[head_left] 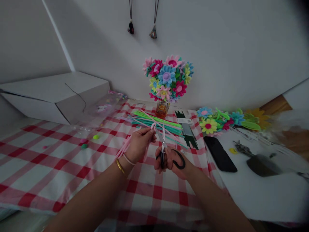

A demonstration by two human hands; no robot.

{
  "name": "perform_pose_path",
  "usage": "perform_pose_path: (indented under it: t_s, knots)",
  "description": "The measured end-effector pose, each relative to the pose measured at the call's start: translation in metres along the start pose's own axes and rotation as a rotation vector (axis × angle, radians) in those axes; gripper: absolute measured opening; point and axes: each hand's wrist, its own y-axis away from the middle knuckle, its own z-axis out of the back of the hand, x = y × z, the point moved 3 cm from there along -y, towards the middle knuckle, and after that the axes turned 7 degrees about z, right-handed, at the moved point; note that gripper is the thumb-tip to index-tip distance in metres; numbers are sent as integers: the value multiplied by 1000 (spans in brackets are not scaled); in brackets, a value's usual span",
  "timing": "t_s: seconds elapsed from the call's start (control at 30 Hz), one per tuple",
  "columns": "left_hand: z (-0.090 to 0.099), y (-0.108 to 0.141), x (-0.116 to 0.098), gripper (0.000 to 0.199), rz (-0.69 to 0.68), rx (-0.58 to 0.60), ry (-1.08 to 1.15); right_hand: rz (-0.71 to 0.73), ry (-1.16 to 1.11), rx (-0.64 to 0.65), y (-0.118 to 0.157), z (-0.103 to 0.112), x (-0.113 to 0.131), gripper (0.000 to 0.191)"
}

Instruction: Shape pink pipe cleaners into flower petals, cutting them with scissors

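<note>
My left hand (140, 140) is closed in a pinch on a pink pipe cleaner (154, 126), whose bent end rises above the fingertips. My right hand (170, 158) grips a pair of scissors (163, 137) with black handles, fingers through the loops. Its blades point up and away and stand apart, close to the right of the pinched pink loop. I cannot tell whether a blade touches it. Beyond both hands lies a pile of green, teal and pink pipe cleaners (156, 120). More pink pipe cleaners (124, 146) lie beside and behind my left wrist.
A vase (162, 109) of fuzzy flowers (167, 76) stands by the wall. At left are a white box (55, 93), a plastic bag (96, 109) and small pompoms (96, 137). To the right lie a black phone (220, 154), keys (242, 148) and loose flowers (209, 125).
</note>
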Motion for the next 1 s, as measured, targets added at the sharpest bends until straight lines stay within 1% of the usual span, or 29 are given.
perform_pose_path:
  t_s: [0.1, 0.27, 0.37, 0.47, 0.57, 0.63, 0.7, 0.83, 1.0]
  knots:
    - [-2, 2, 3, 19, 4, 34, -53, 2, -26, -24, 0, 2, 1, 40]
    - [-9, 8, 3, 21, -19, 125, -250, 27, -99, -92, -2, 8, 2, 48]
    - [-12, 13, -3, 26, -46, 172, -346, 50, -109, -89, -3, 8, 1, 49]
    - [-14, 16, -7, 28, -84, 205, -394, 69, -85, -92, -4, 6, 1, 52]
    - [-16, 17, -7, 30, -105, 275, -433, 66, -74, -92, -5, 4, 0, 56]
    - [-17, 18, -6, 30, -132, 311, -457, 81, -63, -96, -4, 4, 1, 55]
    - [-18, 19, -8, 28, -183, 319, -484, 109, -49, -99, -3, 5, 1, 51]
    - [-16, 21, -13, 21, -290, 297, -516, 149, -25, -120, 0, 5, 1, 44]
    - [-14, 24, -20, 20, -340, 275, -509, 184, 34, -170, 3, 1, 4, 40]
